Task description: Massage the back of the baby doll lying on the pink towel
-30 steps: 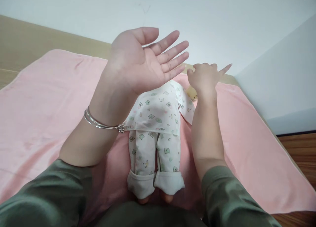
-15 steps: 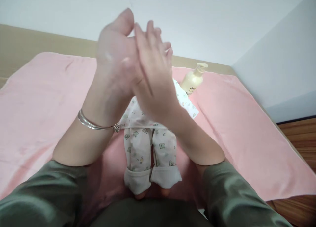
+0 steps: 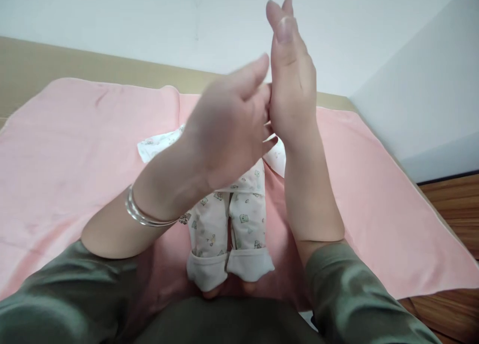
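Touching loosely open left hand [image 3: 228, 129] to nearly flat right hand [image 3: 294, 87], nothing visibly held; palm-contact step, apparently. Pajama-clad doll [image 3: 245, 224] lies below on pink blanket [image 3: 374, 209]; reaching it calls for parting hands.

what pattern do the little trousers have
The trousers are white with small scattered prints, some green, above plain white cuffs; seen best in the head view.

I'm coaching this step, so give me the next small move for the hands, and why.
I'd probably slide the left hand up along the right hand: it seems to meet the right hand low, near the wrist, while the right fingers point upward. Both hands are raised over the pink blanket, neither visibly gripping anything.
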`<state>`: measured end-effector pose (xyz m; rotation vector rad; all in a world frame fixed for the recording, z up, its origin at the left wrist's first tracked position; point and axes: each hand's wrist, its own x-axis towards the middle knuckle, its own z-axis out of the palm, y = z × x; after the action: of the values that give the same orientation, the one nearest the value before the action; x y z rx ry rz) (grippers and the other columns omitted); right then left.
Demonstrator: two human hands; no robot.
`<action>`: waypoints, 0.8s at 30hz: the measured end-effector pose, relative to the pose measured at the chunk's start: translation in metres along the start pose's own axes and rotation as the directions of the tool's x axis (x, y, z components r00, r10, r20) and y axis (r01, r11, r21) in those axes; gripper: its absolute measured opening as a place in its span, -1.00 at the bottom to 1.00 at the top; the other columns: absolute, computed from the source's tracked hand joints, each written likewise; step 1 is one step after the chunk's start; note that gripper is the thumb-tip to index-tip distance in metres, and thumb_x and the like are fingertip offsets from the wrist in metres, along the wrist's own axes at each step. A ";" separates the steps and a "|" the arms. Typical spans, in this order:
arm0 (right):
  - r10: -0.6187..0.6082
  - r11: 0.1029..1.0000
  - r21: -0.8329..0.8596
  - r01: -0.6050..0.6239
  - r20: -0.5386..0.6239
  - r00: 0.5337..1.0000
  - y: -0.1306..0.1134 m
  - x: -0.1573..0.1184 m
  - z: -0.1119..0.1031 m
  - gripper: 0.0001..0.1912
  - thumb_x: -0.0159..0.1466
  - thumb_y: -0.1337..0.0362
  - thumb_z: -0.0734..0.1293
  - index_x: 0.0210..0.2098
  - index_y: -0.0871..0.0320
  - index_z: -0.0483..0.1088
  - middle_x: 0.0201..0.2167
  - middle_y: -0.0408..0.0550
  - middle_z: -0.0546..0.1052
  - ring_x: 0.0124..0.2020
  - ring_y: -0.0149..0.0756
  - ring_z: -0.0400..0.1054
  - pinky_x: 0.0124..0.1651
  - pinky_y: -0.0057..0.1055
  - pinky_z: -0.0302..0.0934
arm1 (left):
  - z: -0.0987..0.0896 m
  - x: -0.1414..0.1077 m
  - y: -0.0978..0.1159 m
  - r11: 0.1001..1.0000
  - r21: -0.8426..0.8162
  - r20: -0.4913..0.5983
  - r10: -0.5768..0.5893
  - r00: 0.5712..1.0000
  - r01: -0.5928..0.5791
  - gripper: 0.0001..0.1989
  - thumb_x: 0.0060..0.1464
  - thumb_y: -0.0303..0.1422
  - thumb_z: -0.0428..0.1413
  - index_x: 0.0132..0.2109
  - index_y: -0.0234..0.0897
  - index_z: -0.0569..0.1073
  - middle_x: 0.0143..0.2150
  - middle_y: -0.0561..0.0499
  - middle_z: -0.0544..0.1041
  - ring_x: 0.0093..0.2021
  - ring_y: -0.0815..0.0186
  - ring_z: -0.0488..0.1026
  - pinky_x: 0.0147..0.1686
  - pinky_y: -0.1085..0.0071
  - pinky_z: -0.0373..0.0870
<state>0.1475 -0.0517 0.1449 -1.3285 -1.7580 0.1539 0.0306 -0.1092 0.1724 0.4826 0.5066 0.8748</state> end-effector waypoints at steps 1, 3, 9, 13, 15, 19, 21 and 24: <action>0.055 0.998 -0.030 -0.054 0.005 0.998 0.004 0.002 0.000 -0.38 0.53 0.09 -0.17 0.47 -0.06 0.12 0.57 -0.29 0.00 0.61 -0.33 -0.27 0.67 -0.05 -0.35 | -0.002 -0.001 0.004 0.999 0.030 0.106 0.022 0.994 -0.026 -0.42 0.50 -0.06 -0.22 0.39 -0.31 0.35 0.32 -0.07 0.50 0.52 -0.11 0.11 0.42 -0.08 0.28; 0.105 0.988 -0.118 -0.103 0.010 0.994 0.006 0.002 0.003 -0.39 0.52 0.04 -0.14 0.45 -0.11 0.15 0.56 -0.29 0.00 0.62 -0.29 -0.28 0.67 0.02 -0.39 | -0.008 0.000 0.015 0.993 0.069 0.252 0.073 0.965 -0.093 -0.22 0.48 0.02 -0.42 0.44 -0.53 0.22 0.31 -0.19 0.48 0.52 -0.15 0.05 0.34 -0.13 0.33; 0.028 0.942 -0.335 0.030 0.168 0.985 0.009 0.004 0.014 -0.37 0.55 0.03 0.01 0.52 0.12 0.02 0.60 0.01 -0.12 0.62 0.02 -0.36 0.59 0.32 -0.51 | -0.033 0.016 0.046 0.984 -0.081 0.125 0.165 0.978 -0.156 -0.28 0.48 -0.03 -0.34 0.53 -0.46 -0.03 0.47 -0.30 0.26 0.48 -0.10 0.09 0.18 0.04 0.42; 0.109 0.856 -0.516 -0.032 0.120 0.987 0.051 0.014 0.018 -0.30 0.56 -0.06 -0.05 0.51 0.23 0.02 0.58 0.16 -0.06 0.62 0.06 -0.29 0.59 0.30 -0.46 | -0.043 0.019 0.054 0.971 -0.031 0.080 0.239 0.968 -0.237 -0.39 0.51 -0.13 -0.30 0.41 -0.54 0.16 0.51 -0.34 0.17 0.45 -0.03 0.18 0.19 0.14 0.42; 0.083 0.760 -0.648 0.053 0.178 0.981 0.072 0.014 0.025 -0.29 0.57 -0.03 -0.07 0.41 0.39 0.20 0.45 0.30 0.24 0.56 0.05 -0.05 0.59 0.25 -0.47 | -0.043 0.020 0.054 0.967 0.038 0.027 0.249 0.968 -0.250 -0.43 0.50 -0.16 -0.28 0.38 -0.49 0.23 0.47 -0.28 0.28 0.45 0.05 0.26 0.25 0.18 0.39; 0.163 0.635 -0.768 0.081 0.235 0.958 0.075 0.008 0.037 -0.47 0.51 0.08 0.11 -0.02 0.36 0.56 -0.01 0.25 0.62 0.15 0.13 0.47 0.51 0.27 -0.12 | -0.040 0.025 0.049 0.977 0.076 -0.058 0.204 0.977 -0.199 -0.47 0.43 -0.25 -0.16 0.39 -0.47 0.26 0.42 -0.29 0.36 0.45 0.09 0.31 0.38 0.19 0.31; 0.170 0.721 -0.691 0.059 0.258 0.951 0.060 0.007 0.032 -0.54 0.50 0.14 0.11 0.04 0.28 0.53 0.02 0.19 0.62 0.11 0.12 0.48 0.45 0.28 -0.01 | -0.039 0.027 0.047 0.982 0.059 -0.073 0.184 0.980 -0.180 -0.44 0.38 -0.28 -0.10 0.42 -0.42 0.22 0.42 -0.30 0.36 0.45 0.08 0.32 0.42 0.19 0.30; 0.123 0.800 -0.597 0.057 0.255 0.959 0.044 0.011 0.012 -0.49 0.52 0.12 0.05 0.27 0.21 0.36 0.22 0.17 0.52 0.28 0.09 0.37 0.52 0.32 -0.18 | -0.039 0.028 0.045 0.985 0.041 -0.062 0.173 0.983 -0.170 -0.40 0.33 -0.29 -0.06 0.44 -0.34 0.20 0.41 -0.28 0.38 0.44 0.07 0.34 0.42 0.19 0.33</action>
<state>0.1698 -0.0196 0.1194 -1.8658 -2.1281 -0.2350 -0.0046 -0.0540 0.1623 0.5376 0.5469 1.0507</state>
